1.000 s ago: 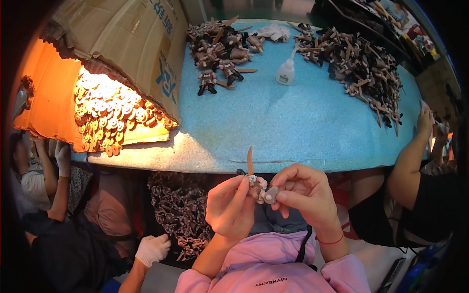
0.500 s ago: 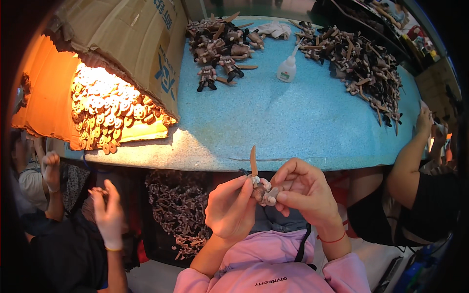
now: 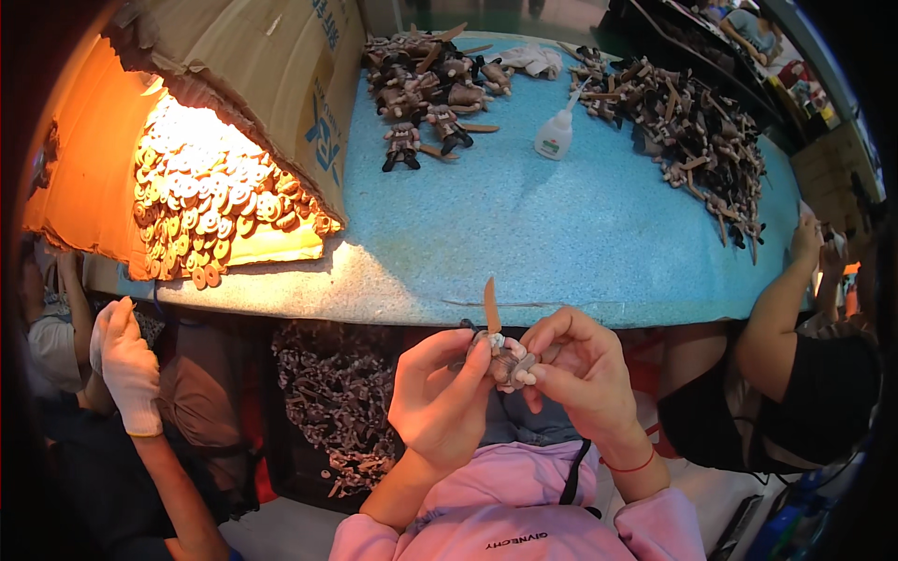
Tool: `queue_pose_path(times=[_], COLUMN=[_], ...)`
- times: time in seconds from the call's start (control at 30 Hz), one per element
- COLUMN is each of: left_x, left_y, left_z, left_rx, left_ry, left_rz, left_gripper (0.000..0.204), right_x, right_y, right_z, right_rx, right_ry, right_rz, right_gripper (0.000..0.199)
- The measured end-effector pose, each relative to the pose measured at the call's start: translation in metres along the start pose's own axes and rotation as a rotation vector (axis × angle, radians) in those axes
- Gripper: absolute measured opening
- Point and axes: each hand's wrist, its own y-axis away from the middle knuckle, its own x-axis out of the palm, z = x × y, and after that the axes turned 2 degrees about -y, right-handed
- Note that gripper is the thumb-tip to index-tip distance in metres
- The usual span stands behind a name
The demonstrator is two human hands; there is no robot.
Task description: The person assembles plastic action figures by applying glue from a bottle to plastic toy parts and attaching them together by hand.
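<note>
In front of my chest, below the table's near edge, I hold a small toy figurine (image 3: 511, 365) in both hands. Its brown curved blade (image 3: 490, 305) points upward. My left hand (image 3: 435, 402) is closed, thumb and fingers pinching the figurine by one side. The thumb and fingers of my right hand (image 3: 587, 379) pinch its other side, at a greyish part. My fingers cover much of the figurine, so its exact pose is hard to make out. Beneath my hands, to the left, a dark bin (image 3: 337, 393) holds many small parts.
Figurines with brown blades lie in a left pile (image 3: 430, 79) and a right pile (image 3: 692, 131) on the blue table (image 3: 449, 224). Between them stand a white squeeze bottle (image 3: 554, 136) and white cloth (image 3: 529, 60). A cardboard box (image 3: 253, 65) spills round pieces (image 3: 201, 201). Co-workers sit either side.
My hands stay nearly in place, with the figurine slightly turned between them. At left, a co-worker's bare raised hand has left view there, and a gloved hand now shows farther left.
</note>
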Motion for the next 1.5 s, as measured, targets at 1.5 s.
queue_pose_path(times=[1.5], left_x=[-0.008], left_y=[0.004], left_z=[-0.013], left_rx=[-0.255], left_ry=[0.457], left_rz=[0.089], left_gripper=[0.04], right_x=[0.01], right_y=[0.018], right_z=[0.004], right_rx=[-0.363], right_ry=[0.516], right_rz=[0.009], right_gripper=[0.01])
